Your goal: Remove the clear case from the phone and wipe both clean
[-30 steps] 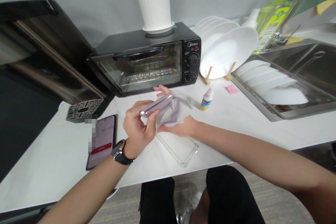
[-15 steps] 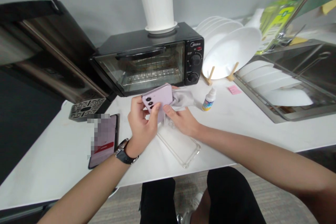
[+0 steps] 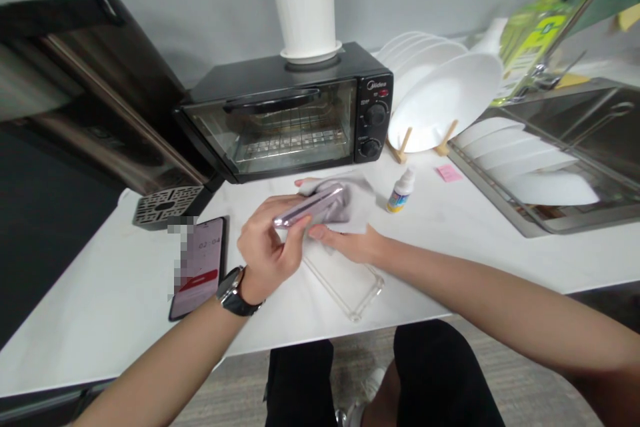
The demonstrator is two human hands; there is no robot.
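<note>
A lilac smartphone is tilted nearly edge-on above the counter, its far end covered by a grey cloth. My left hand, a watch on its wrist, grips the near end with thumb and fingers. Around the cloth my right hand is closed, pressing it against the phone; some of its fingers are hidden behind. Beneath the hands lies a clear phone case, partly covered by them. A small white spray bottle stands upright to the right of my right hand.
At the back stands a black toaster oven bearing a white pot. White plates stand in a wooden rack beside the sink. Another phone lies left, below a dark appliance. A pink note lies near the sink.
The phone has turned from showing its camera side to nearly edge-on. The cloth now wraps further over its far end. Both hands stay in about the same place.
</note>
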